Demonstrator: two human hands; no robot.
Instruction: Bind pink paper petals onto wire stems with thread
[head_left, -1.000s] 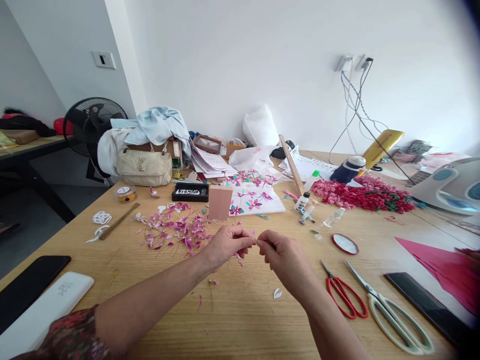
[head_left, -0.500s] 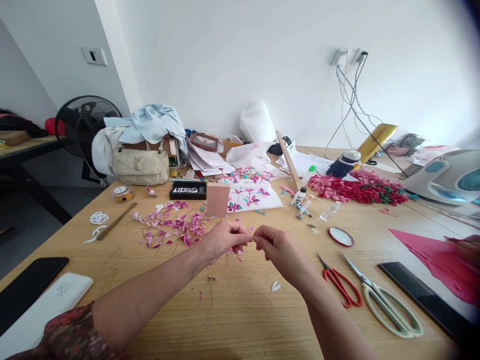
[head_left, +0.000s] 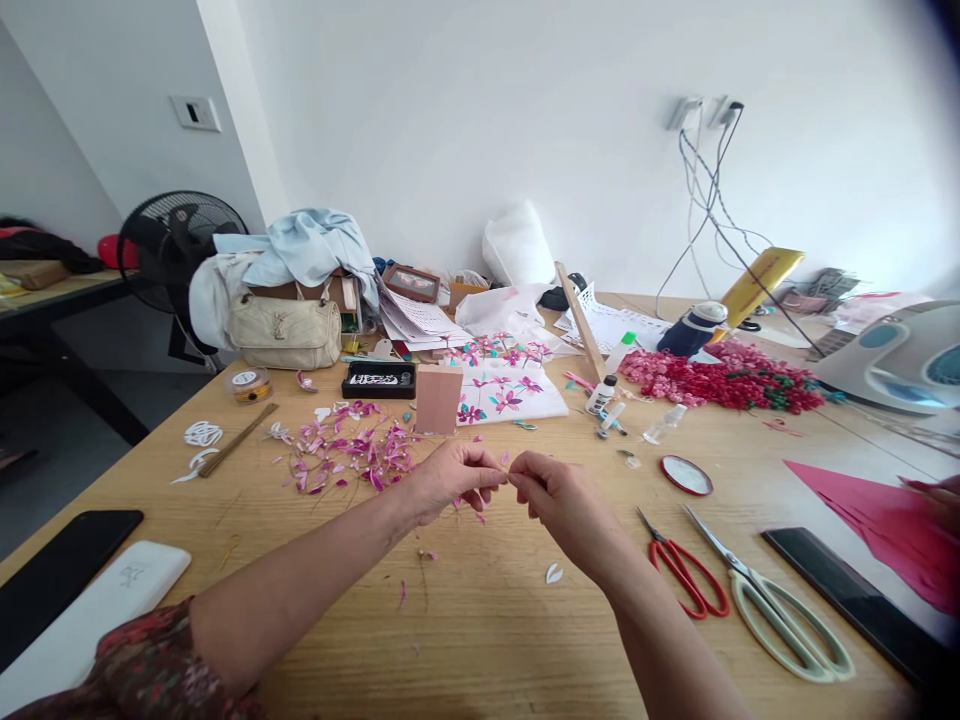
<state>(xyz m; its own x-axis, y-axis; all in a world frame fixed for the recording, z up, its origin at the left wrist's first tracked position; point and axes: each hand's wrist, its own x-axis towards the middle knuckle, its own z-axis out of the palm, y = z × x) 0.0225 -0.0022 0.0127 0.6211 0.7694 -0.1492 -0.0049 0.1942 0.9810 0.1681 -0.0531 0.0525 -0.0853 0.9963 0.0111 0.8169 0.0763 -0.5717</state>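
My left hand and my right hand meet over the middle of the table, thumb and fingers of each pinched together. Between the fingertips a small pink petal pokes up; its stem is mostly hidden. To the left of them spreads a heap of pink petals on thin wires. Just behind my hands stands a pinkish block, beside finished pink and teal flowers on a white pad. A white petal lies on the wood below my right hand.
Red-handled scissors, larger pale-handled scissors and a dark phone lie to the right. Another person's hand rests by red sheets. Small bottles stand behind. A white power bank lies at left.
The whole view has shifted slightly to the right. My hands stay pinched together in nearly the same place, with hardly any movement of the fingers.
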